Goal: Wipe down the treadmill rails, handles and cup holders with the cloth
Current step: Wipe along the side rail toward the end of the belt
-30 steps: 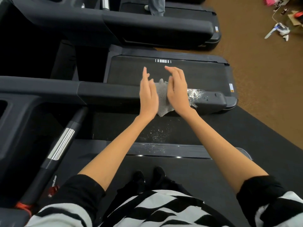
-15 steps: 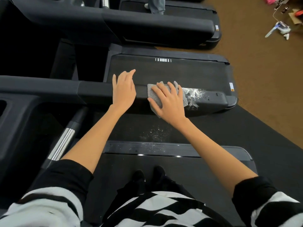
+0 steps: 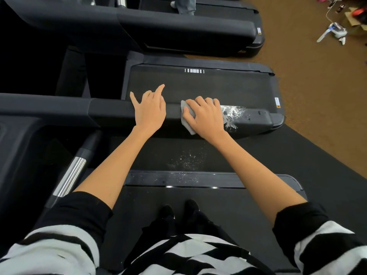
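Observation:
A black treadmill rail [image 3: 111, 112] runs across the middle of the view. My right hand [image 3: 206, 118] presses a grey cloth [image 3: 187, 116] down on the rail, fingers curled over its far edge. White powdery residue [image 3: 232, 114] covers the rail just right of the cloth. My left hand [image 3: 150, 110] rests on the rail to the left of the cloth, index finger raised and thumb spread.
White specks [image 3: 186, 160] lie on the black floor strip below the rail. A chrome and black handle bar [image 3: 71, 173] slants at lower left. Another treadmill [image 3: 178, 30] and a person's legs [image 3: 185, 4] are beyond. Clutter [image 3: 335, 31] lies on the brown carpet.
My hands first held the cloth up between them. The right hand then pressed it onto the rail and bunched it, while the left hand moved left onto the rail and lifted its fingers.

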